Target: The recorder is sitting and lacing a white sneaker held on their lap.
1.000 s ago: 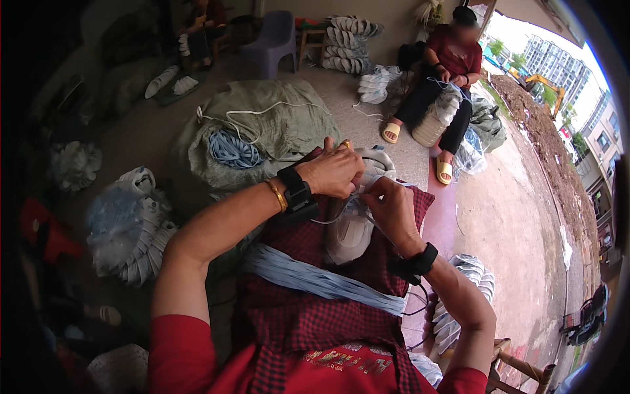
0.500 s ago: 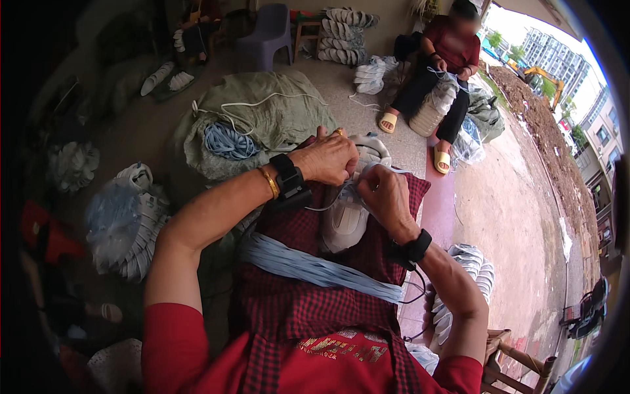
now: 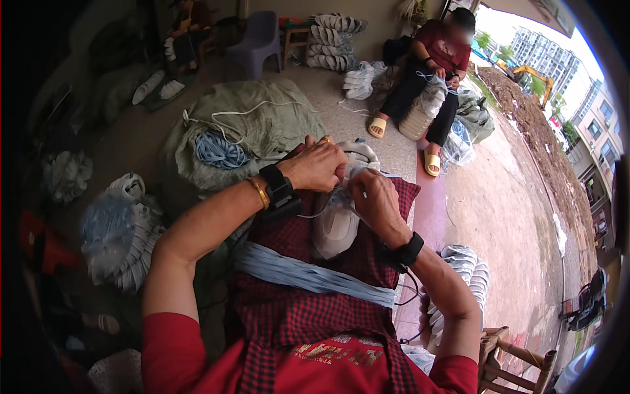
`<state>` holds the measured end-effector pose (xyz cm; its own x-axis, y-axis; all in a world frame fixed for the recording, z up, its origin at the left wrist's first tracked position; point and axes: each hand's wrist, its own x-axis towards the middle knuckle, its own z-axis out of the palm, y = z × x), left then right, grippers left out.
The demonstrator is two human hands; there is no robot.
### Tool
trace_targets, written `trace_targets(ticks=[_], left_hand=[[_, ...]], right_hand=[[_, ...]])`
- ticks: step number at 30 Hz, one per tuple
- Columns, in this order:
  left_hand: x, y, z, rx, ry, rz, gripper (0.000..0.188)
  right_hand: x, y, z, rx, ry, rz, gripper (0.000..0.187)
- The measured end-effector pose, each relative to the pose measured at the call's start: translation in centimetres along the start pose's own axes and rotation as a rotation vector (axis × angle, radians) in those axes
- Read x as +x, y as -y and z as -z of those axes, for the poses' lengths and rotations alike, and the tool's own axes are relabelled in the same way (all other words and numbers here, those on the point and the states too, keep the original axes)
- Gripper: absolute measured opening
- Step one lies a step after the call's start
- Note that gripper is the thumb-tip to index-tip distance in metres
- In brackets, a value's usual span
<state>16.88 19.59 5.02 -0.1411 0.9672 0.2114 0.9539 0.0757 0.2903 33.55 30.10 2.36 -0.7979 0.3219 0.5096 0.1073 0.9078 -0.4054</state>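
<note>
A pale shoe [image 3: 336,230] rests toe toward me on my lap, over a red-and-black checked apron [image 3: 295,315]. Both hands meet at its lacing. My left hand [image 3: 319,167] is closed in a pinch at the left side of the shoe's opening, its fingertips partly hidden. My right hand [image 3: 377,200] pinches a light shoelace [image 3: 388,175] at the right side, close to the left fingers. A thin loop of lace hangs beside the shoe under my left hand. Across my lap lies a bundle of light-blue laces [image 3: 315,276].
A green sack [image 3: 262,118] with coiled blue laces [image 3: 220,151] lies ahead. Stacked shoes stand at left [image 3: 134,230] and right [image 3: 462,269]. A person [image 3: 446,52] sits at the far right, handling shoes. A bamboo stool [image 3: 515,361] is near right, a purple chair [image 3: 256,46] at the back.
The whole view has shifted slightly, with the scene moving a little left. My hands stay close together at the shoe's lacing, the right fingers having drawn slightly back toward me.
</note>
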Motion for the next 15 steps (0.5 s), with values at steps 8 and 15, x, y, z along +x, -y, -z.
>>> trace_targets(ticks=[8,15], left_hand=[[0.0,0.1,0.1,0.018,-0.011,-0.03,0.007],[-1.1,0.3,1.0,-0.028,-0.341,-0.221,0.008]], right_hand=[[0.1,-0.1,-0.8,0.189,-0.072,-0.086,0.012],[0.9,-0.3,0.4,0.099,-0.056,-0.045,0.021]])
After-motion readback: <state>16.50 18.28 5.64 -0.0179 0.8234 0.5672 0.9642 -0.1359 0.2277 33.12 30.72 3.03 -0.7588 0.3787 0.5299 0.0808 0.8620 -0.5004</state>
